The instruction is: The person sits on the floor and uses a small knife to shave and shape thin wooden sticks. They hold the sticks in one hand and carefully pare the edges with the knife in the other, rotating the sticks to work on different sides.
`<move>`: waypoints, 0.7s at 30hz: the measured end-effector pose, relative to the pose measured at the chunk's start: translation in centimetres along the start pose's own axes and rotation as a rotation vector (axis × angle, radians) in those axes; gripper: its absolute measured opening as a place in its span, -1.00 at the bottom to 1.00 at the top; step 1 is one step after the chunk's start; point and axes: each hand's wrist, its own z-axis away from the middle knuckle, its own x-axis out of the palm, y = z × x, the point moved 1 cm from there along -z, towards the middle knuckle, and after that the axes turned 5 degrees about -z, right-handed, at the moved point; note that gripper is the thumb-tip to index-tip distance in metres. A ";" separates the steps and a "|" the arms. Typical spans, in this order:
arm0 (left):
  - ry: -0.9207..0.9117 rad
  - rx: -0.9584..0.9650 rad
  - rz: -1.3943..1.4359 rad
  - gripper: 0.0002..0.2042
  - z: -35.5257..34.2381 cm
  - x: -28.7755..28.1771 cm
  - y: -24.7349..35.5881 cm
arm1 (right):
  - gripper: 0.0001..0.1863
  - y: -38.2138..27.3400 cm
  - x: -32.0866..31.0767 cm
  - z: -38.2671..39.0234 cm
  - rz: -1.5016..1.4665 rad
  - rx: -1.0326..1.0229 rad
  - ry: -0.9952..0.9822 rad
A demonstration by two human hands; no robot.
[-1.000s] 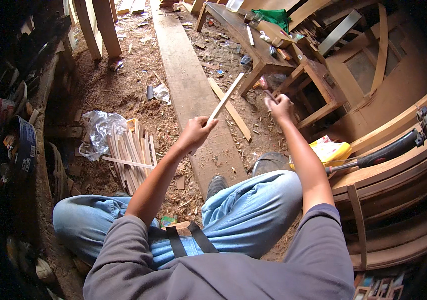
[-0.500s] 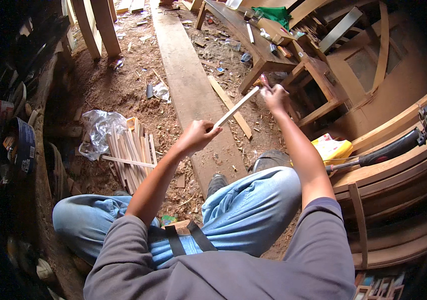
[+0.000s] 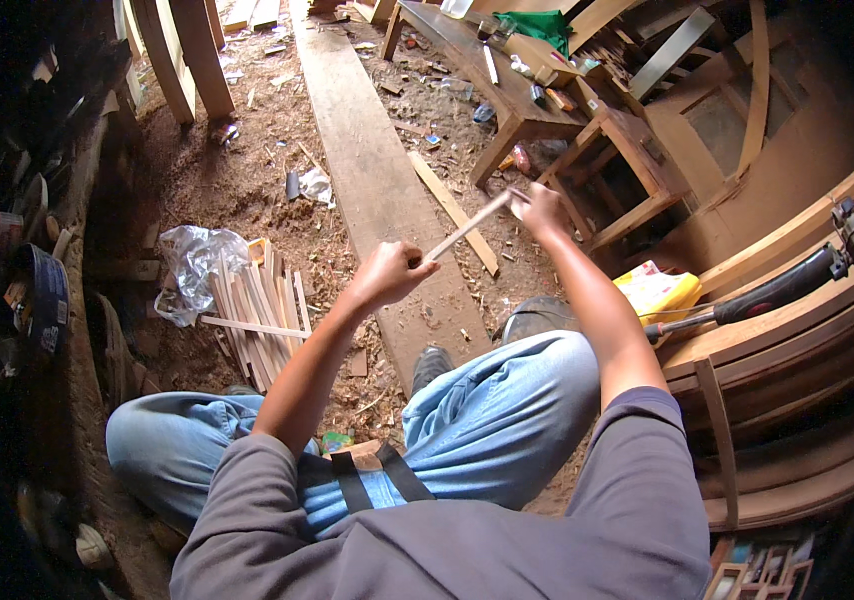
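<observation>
A thin pale wooden strip slants up and to the right in front of me, above a long plank. My left hand is closed round its near end. At the strip's far end is my right hand, its fingers closed on a small pale piece, blurred by motion, whose kind I cannot make out. On the ground to the left lies a pile of similar wooden strips, with one strip across the top. A crumpled clear plastic bag rests against the pile.
The long plank runs ahead over ground strewn with shavings, with a narrow board beside it. A low wooden table holding small items stands far right. Close by on the right are curved wooden pieces, a yellow container and a black-handled tool.
My right hand has come slightly down and left at the strip's far end. The strip lies a little flatter, and my left hand has hardly moved.
</observation>
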 end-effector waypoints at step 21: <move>0.070 -0.001 -0.183 -0.52 0.0 -1.7 -1.8 | -0.62 -0.3 -2.4 0.0 0.038 -0.069 0.121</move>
